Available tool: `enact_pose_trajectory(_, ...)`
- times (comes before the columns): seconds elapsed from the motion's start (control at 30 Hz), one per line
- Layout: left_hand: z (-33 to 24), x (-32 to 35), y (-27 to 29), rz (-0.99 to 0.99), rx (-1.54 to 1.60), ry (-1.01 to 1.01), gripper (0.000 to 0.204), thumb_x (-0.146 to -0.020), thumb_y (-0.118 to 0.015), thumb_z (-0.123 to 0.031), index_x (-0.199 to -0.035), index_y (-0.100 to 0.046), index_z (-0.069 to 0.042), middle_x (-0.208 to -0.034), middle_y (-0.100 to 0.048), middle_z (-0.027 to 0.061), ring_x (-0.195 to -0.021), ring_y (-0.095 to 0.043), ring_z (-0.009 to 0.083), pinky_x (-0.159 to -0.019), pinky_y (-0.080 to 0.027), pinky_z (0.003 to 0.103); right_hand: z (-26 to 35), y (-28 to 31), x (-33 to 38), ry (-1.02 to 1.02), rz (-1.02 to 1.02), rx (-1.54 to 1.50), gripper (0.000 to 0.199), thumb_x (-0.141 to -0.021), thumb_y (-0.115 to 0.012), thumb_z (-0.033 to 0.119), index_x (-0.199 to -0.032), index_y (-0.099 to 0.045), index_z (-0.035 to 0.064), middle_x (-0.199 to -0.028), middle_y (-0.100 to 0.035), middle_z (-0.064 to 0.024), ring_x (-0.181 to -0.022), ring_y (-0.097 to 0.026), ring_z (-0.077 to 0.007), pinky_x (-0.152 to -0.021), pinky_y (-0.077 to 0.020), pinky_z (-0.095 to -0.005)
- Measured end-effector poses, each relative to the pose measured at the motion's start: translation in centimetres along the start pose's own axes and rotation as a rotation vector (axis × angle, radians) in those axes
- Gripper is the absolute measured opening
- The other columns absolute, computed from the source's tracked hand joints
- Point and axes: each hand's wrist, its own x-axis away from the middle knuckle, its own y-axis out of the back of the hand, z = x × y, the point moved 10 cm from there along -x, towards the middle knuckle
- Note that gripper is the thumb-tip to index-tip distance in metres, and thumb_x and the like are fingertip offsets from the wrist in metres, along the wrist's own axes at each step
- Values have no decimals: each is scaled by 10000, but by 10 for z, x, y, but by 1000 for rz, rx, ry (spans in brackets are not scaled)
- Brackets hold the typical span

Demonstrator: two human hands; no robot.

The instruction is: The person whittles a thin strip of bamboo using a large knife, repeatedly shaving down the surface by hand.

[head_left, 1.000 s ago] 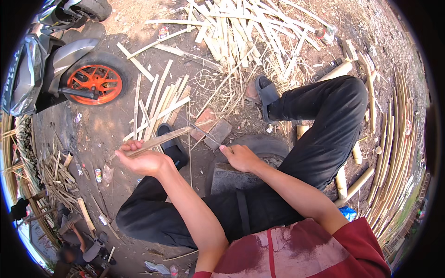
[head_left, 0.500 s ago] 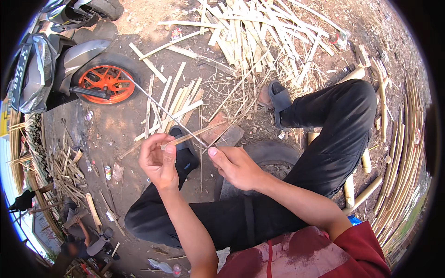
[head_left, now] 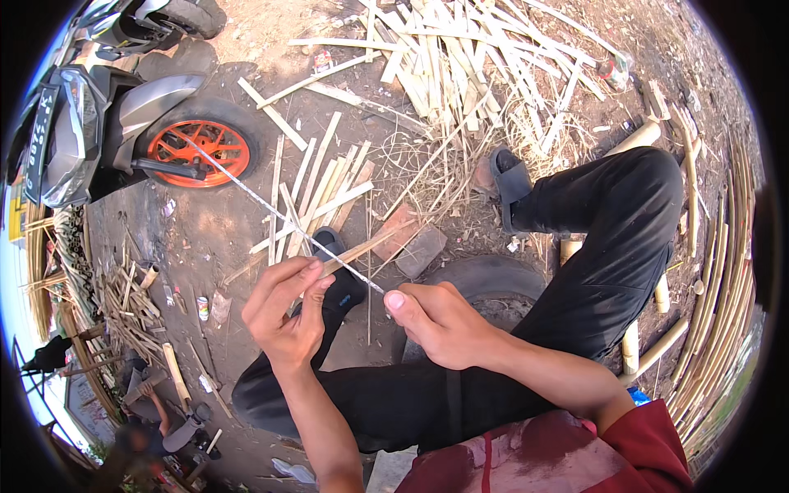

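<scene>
My right hand is closed round the near end of a long, thin, pale grey rod or narrow blade; I cannot tell which. It slants up and left, its far end appearing in front of the motorbike's orange wheel. Between thumb and fingertips, my left hand pinches the end of a thin bamboo strip, which runs up and right. Strip and rod cross just right of the left fingertips; whether they touch is unclear. The rod's gripped end is hidden in my right fist.
Split bamboo pieces lie beyond my left foot, beside bricks. A bigger heap of slats and curly shavings lies farther off. A tyre is between my legs. Left stands a motorbike; right, long bamboo poles. Another person is at lower left.
My left fingers have closed from a looser hold into a pinch on the strip. Both hands sit slightly lower, and the rod's far end has swung left. The view has shifted a little.
</scene>
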Motion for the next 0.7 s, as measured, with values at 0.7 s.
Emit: enact_pose_trajectory(0.7, 24, 9, 2, -157, 128, -90, 138, -841, -756, 80, -940, -720, -9, -982, -656, 156, -750, -673, 195, -647, -582, 282, -74, 28, -5, -248, -82, 256, 618, -1082, -404, 453, -751, -576, -41, -596, -533, -223, -556, -553, -372, -592, -440, -480)
